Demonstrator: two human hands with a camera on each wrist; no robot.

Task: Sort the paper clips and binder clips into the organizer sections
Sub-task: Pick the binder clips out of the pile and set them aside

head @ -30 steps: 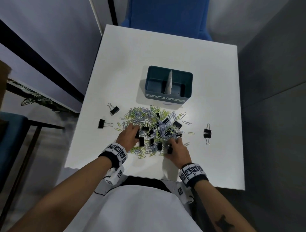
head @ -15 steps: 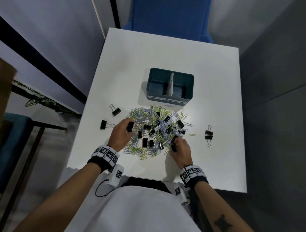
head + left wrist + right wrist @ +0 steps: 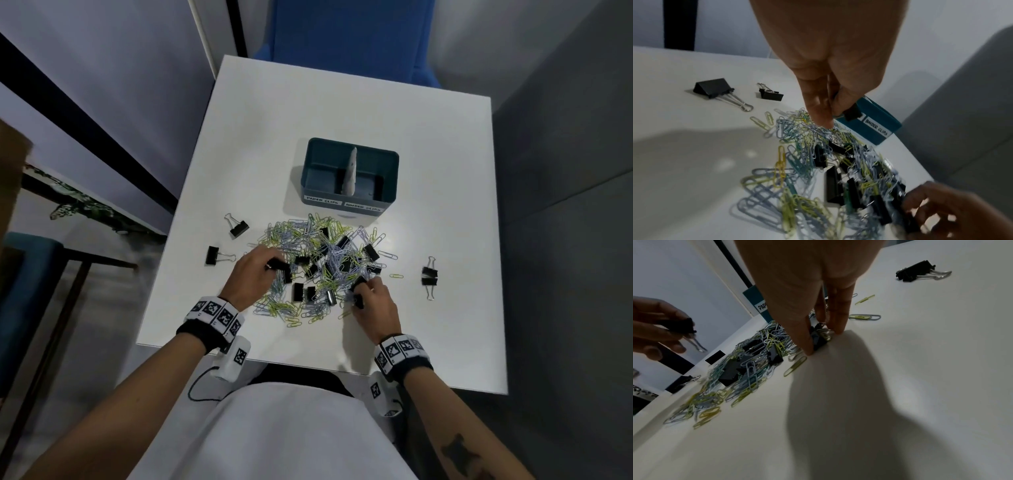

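White counter [image 3: 342, 109], square-topped, bearing one teal organizer [image 3: 349, 202] at centre with two sections split by a pale upright divider [image 3: 350, 169]; front labels read "PAPER CLIPS" on the left and "BINDER CLIPS" on the right. Just in front of the organizer: mixed pile [image 3: 318, 270] of yellow-green and pale blue paper clips with black binder clips scattered through it. Outliers: two binder clips [image 3: 239, 229] [image 3: 212, 255] left of the pile, apart from it; a pair of binder clips [image 3: 429, 276] lying together well to the right; a lone yellow paper clip [image 3: 396, 275] between pile and pair. Left hand [image 3: 255, 270], at the pile's left edge: grip narrow, fingers pinching a black binder clip [image 3: 853, 113] raised above the pile. Right hand [image 3: 375, 301], at the pile's near right edge: grip narrow, fingertips [image 3: 807, 347] down at the counter, closed around a black binder clip [image 3: 818, 339] among paper clips. Both wrists carry marker-patterned bands. Blue chair [image 3: 346, 31] beyond the counter's far edge.
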